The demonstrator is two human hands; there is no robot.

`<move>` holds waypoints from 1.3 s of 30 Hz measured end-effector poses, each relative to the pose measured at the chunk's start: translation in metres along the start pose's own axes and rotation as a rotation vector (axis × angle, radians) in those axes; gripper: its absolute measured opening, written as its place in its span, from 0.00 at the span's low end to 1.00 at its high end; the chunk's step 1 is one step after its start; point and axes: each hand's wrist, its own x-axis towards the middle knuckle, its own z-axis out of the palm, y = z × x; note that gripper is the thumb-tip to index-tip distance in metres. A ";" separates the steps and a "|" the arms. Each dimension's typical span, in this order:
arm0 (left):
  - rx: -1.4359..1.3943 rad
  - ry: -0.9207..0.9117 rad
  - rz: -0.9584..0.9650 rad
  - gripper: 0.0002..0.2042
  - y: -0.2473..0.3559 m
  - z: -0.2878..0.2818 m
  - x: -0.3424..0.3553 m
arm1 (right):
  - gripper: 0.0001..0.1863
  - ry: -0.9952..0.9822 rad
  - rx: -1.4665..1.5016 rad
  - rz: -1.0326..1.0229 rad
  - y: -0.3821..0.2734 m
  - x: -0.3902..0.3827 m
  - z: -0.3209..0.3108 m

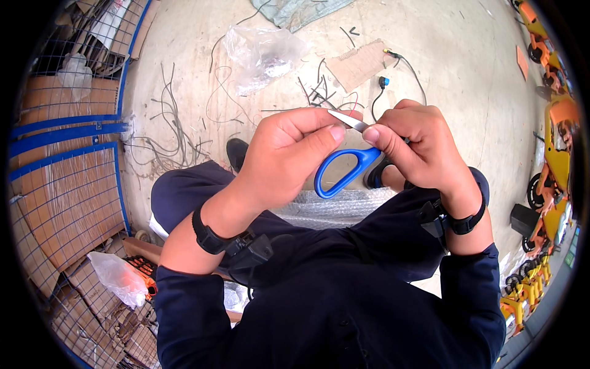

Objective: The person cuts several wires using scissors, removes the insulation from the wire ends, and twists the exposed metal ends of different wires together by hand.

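Observation:
In front of my chest, my right hand (418, 141) grips a pair of scissors (366, 158) with blue handles. The blade points up and left, and one blue loop hangs below the fingers. My left hand (292, 154) is closed in a pinch, its thumb and forefinger beside the blade tip. What it pinches is too small to make out; a thin reddish strand shows just above the blade. Beyond my right hand, a black cable with a blue connector (384, 81) and another black cable (413, 71) with a yellow-tipped end run down behind the fingers.
Cut black cable pieces (319, 92) and a cardboard piece (359, 64) lie on the floor beside a clear plastic bag (264, 55). Loose wires (175, 123) spread at left, near a blue mesh cage (67, 127) holding cardboard. Yellow-orange machines (556, 166) line the right side. Bubble wrap (335, 209) lies between my legs.

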 end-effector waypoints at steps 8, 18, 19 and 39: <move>-0.015 0.027 0.015 0.13 -0.002 0.002 0.002 | 0.18 -0.005 -0.009 0.025 -0.001 0.000 -0.002; 0.063 0.065 0.041 0.13 0.007 0.002 -0.005 | 0.18 0.089 0.105 0.260 0.005 -0.001 -0.021; 0.072 0.060 0.045 0.13 0.006 0.003 -0.005 | 0.17 0.088 0.117 0.234 0.004 -0.003 -0.021; 0.056 -0.011 0.023 0.14 0.001 0.002 -0.003 | 0.16 0.007 -0.082 -0.108 0.000 0.000 0.000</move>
